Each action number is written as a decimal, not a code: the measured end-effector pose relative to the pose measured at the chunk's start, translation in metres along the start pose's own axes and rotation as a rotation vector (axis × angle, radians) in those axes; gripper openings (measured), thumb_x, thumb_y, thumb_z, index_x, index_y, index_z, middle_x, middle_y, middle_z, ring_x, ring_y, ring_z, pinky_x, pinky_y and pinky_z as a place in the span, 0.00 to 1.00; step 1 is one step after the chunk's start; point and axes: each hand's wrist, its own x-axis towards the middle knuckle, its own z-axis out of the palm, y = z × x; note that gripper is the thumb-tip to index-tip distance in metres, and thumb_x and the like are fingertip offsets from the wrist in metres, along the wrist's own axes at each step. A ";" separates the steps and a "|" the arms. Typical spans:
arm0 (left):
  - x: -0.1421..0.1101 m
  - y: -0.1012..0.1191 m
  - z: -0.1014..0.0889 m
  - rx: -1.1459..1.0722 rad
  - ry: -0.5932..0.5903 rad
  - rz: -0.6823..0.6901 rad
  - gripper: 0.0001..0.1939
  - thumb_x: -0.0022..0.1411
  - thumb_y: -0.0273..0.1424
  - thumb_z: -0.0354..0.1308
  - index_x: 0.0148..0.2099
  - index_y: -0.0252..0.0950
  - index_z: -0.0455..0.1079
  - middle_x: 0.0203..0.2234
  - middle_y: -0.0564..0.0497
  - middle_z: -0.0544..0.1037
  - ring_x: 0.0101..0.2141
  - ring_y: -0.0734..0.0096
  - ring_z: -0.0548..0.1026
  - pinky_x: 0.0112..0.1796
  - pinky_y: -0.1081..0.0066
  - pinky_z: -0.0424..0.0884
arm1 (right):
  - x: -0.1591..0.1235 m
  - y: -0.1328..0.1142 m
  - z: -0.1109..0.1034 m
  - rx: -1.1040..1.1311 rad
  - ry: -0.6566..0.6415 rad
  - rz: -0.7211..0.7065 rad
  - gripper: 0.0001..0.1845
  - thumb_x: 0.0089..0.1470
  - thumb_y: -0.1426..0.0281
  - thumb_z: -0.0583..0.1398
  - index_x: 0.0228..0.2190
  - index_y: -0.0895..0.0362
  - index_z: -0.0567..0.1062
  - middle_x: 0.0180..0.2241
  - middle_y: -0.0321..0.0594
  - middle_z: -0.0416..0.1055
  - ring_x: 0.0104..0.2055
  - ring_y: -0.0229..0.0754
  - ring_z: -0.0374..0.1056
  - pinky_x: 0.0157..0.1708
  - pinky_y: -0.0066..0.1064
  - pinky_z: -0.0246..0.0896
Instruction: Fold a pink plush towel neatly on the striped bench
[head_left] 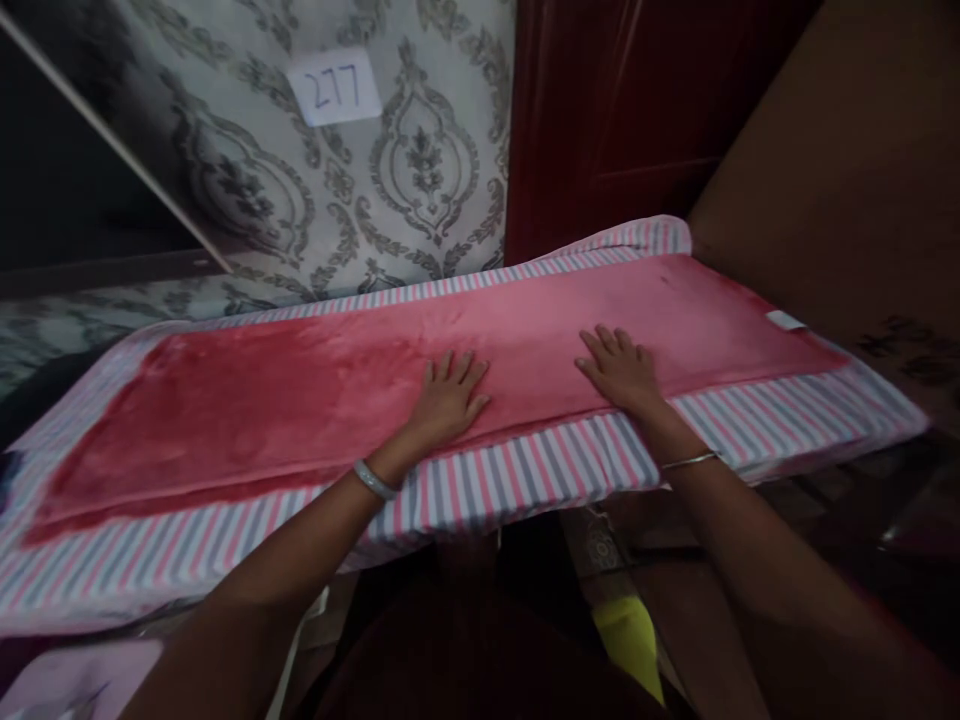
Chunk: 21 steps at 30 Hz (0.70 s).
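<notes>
I'm resting my left hand (444,402) and right hand (624,375) on the red cloth (255,400), fingers spread, gripping nothing. It's lying across the striped cover (517,475), so lifting off isn't needing any release.

We see a room, probably in a home: damask-patterned wallpaper (427,150) and a panelled red door (600,130) beyond the fingers (448,365).

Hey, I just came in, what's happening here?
A person has both bare hands, left and right, pressed palm-down on a red plush cloth. The cloth lies spread lengthwise over a striped sheet covering a long, narrow surface by a patterned wall. It looks mostly flat, with a fold along the near edge.
</notes>
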 end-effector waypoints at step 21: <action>-0.212 -0.097 -0.008 -0.004 0.151 -0.481 0.26 0.73 0.42 0.47 0.65 0.36 0.70 0.63 0.40 0.72 0.64 0.50 0.68 0.64 0.52 0.63 | -0.013 -0.001 -0.001 0.044 0.019 -0.042 0.38 0.65 0.55 0.40 0.70 0.57 0.58 0.72 0.53 0.51 0.71 0.63 0.47 0.62 0.62 0.51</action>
